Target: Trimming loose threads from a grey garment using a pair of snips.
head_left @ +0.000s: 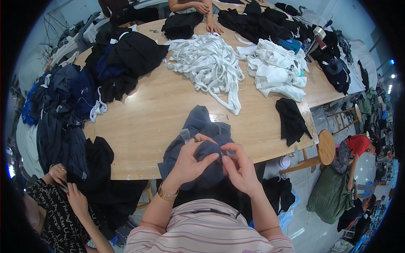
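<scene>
A dark grey-blue garment [197, 120] lies bunched at the near edge of the table and hangs partly over it. My left hand [195, 162], with a ring and a gold bracelet, grips a bunched fold of it between thumb and fingers. Beside it, my right hand [240, 168] is closed in a pinch right at the fold. Whatever sits between those fingertips is too small to make out. A pale tag [184, 135] shows on the garment next to my left hand.
The wooden table [139, 143] bears a white strap heap [206, 63], white garments [274, 69] and dark clothing piles [130, 52]. A black cloth piece [291, 120] lies right. Co-workers' hands [213, 27] are across and at lower left. A wooden stool [325, 147] stands right.
</scene>
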`<action>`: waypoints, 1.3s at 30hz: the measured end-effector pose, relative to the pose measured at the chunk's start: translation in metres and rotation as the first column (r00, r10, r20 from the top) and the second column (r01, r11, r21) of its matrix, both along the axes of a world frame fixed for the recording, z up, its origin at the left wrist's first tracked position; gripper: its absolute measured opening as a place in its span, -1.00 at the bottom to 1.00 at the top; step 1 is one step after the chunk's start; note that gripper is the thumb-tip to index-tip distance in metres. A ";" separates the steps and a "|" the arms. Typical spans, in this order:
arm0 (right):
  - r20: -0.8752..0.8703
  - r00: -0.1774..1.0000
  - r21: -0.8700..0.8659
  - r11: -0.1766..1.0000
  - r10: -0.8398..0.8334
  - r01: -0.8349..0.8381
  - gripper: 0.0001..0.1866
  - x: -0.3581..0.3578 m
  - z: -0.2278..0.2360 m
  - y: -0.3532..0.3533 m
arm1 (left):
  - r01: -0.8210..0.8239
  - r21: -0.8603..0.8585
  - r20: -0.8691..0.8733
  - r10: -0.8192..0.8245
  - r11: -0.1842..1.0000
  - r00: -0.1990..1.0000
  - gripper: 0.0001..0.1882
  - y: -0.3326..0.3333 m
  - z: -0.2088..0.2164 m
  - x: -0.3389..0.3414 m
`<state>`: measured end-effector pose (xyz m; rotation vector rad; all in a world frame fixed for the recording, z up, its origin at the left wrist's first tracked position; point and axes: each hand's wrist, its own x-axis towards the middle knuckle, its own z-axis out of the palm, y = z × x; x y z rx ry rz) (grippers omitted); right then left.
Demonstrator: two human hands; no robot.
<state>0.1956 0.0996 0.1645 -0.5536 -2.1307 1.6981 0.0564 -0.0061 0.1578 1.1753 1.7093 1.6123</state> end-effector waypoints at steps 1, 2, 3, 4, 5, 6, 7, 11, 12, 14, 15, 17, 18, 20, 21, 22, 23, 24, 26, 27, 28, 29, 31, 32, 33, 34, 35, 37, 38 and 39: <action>-0.003 1.000 0.011 1.000 0.003 -0.002 -0.76 0.000 0.000 0.000 | 0.001 0.000 0.000 -0.001 1.000 1.000 -0.81 0.000 0.000 0.000; -0.006 1.000 0.022 1.000 0.005 -0.005 -0.76 0.000 -0.001 0.000 | 0.000 -0.002 0.000 0.000 1.000 1.000 -0.81 0.000 0.000 0.000; -0.006 1.000 0.021 1.000 0.005 -0.005 -0.76 0.000 0.000 0.001 | 0.000 -0.004 -0.001 0.000 1.000 1.000 -0.81 0.000 -0.001 -0.001; 0.005 1.000 -0.004 1.000 0.011 -0.011 -0.76 0.000 0.002 0.001 | -0.001 -0.005 0.000 0.001 1.000 1.000 -0.81 0.000 -0.001 -0.001; 0.017 1.000 -0.030 0.999 0.016 -0.016 -0.76 0.000 0.002 0.001 | 0.000 -0.009 0.001 0.000 1.000 1.000 -0.81 0.000 -0.001 -0.001; 0.018 1.000 -0.031 0.999 0.016 -0.016 -0.76 0.000 0.002 0.001 | 0.001 -0.013 0.003 -0.001 1.000 1.000 -0.81 0.000 -0.001 -0.001; 0.014 1.000 -0.052 0.998 0.023 -0.022 -0.76 0.000 0.002 0.001 | 0.001 -0.013 0.004 -0.001 1.000 1.000 -0.81 0.000 -0.001 -0.001; 0.003 1.000 -0.077 0.997 0.031 -0.031 -0.76 0.000 0.001 0.002 | -0.003 -0.022 -0.029 0.003 1.000 1.000 -0.81 0.000 0.001 -0.001; 0.003 1.000 -0.077 0.997 0.031 -0.031 -0.76 0.000 -0.001 0.002 | -0.007 -0.026 -0.034 0.006 1.000 0.999 -0.81 0.000 0.002 0.000; -0.018 1.000 -0.076 0.997 0.026 -0.027 -0.75 0.000 -0.006 0.001 | -0.007 -0.030 -0.043 0.005 1.000 0.999 -0.81 0.000 0.002 -0.001; -0.018 1.000 -0.077 0.997 0.025 -0.027 -0.75 0.000 -0.005 0.002 | -0.007 -0.035 -0.052 0.005 0.999 0.999 -0.81 0.000 0.002 -0.001; -0.001 1.000 -0.074 0.997 0.030 -0.030 -0.75 0.000 -0.003 0.002 | -0.007 -0.037 -0.055 0.005 0.999 0.998 -0.81 0.001 0.002 -0.001; -0.001 1.000 -0.074 0.997 0.029 -0.029 -0.75 0.000 -0.003 0.002 | -0.008 -0.038 -0.058 0.005 0.999 0.998 -0.81 0.001 0.002 -0.001; 0.008 1.000 -0.064 0.998 0.029 -0.028 -0.75 0.001 -0.003 0.001 | -0.013 -0.039 -0.073 0.010 0.999 0.997 -0.81 0.000 0.003 -0.001; 0.009 1.000 -0.064 0.998 0.028 -0.028 -0.75 0.001 -0.003 0.001 | -0.019 -0.040 -0.087 0.016 0.999 0.996 -0.81 0.000 0.003 0.000; 0.009 1.000 -0.063 0.998 0.024 -0.023 -0.75 0.000 -0.003 0.001 | -0.018 -0.041 -0.087 0.015 0.999 0.996 -0.81 0.001 0.004 0.000; 0.010 1.000 -0.062 0.998 0.021 -0.020 -0.76 0.000 -0.004 0.001 | -0.019 -0.039 -0.106 0.015 0.999 0.994 -0.81 0.001 0.004 -0.001; 0.010 1.000 -0.063 0.998 0.021 -0.020 -0.76 0.000 -0.005 0.001 | -0.020 -0.036 -0.124 0.015 0.999 0.992 -0.82 0.001 0.004 -0.001; -0.018 1.000 -0.070 0.998 -0.002 0.001 -0.74 0.000 -0.008 0.001 | -0.016 -0.032 -0.116 0.012 0.999 0.993 -0.81 0.002 0.002 0.000; -0.017 1.000 -0.070 0.998 -0.003 0.001 -0.74 0.000 -0.009 0.001 | -0.013 -0.027 -0.108 0.010 1.000 0.994 -0.81 0.002 0.002 0.000; -0.023 1.000 -0.065 0.998 -0.009 0.007 -0.74 0.000 -0.009 0.001 | -0.012 -0.027 -0.107 0.009 1.000 0.994 -0.81 0.002 0.002 0.000; -0.029 0.999 -0.060 0.998 -0.015 0.013 -0.74 0.000 -0.010 0.000 | -0.012 -0.028 -0.093 0.009 1.000 0.996 -0.81 0.002 0.001 0.000; -0.036 0.999 -0.040 0.999 -0.017 0.016 -0.74 0.000 -0.009 0.000 | -0.010 -0.029 -0.077 0.008 1.000 0.997 -0.81 0.002 0.001 0.001; -0.044 0.999 -0.019 1.000 -0.018 0.017 -0.74 0.000 -0.009 0.000 | -0.018 -0.036 -0.080 0.015 0.999 0.997 -0.81 0.002 0.002 0.001; -0.044 0.999 -0.020 1.000 -0.017 0.017 -0.74 0.000 -0.008 0.000 | -0.026 -0.042 -0.082 0.023 0.999 0.996 -0.81 0.001 0.002 0.001; -0.016 1.000 -0.006 1.000 -0.001 0.001 -0.74 0.001 -0.007 0.001 | -0.027 -0.043 -0.082 0.023 0.999 0.996 -0.81 0.001 0.001 0.001; 0.012 1.000 0.009 1.000 0.014 -0.014 -0.74 0.002 -0.006 0.002 | -0.033 -0.042 -0.092 0.029 0.999 0.995 -0.80 0.001 0.000 0.001; -0.010 1.000 0.010 1.000 0.007 -0.007 -0.74 0.001 -0.009 0.002 | -0.038 -0.041 -0.101 0.034 0.998 0.994 -0.80 0.002 0.000 0.001; -0.030 1.000 0.010 1.000 0.001 -0.001 -0.74 0.001 -0.010 0.002 | -0.030 -0.035 -0.124 0.025 0.999 0.992 -0.80 0.002 0.001 0.001; -0.031 1.000 0.010 1.000 0.001 -0.001 -0.74 0.001 -0.010 0.001 | -0.022 -0.029 -0.148 0.017 0.999 0.989 -0.80 0.002 0.001 0.001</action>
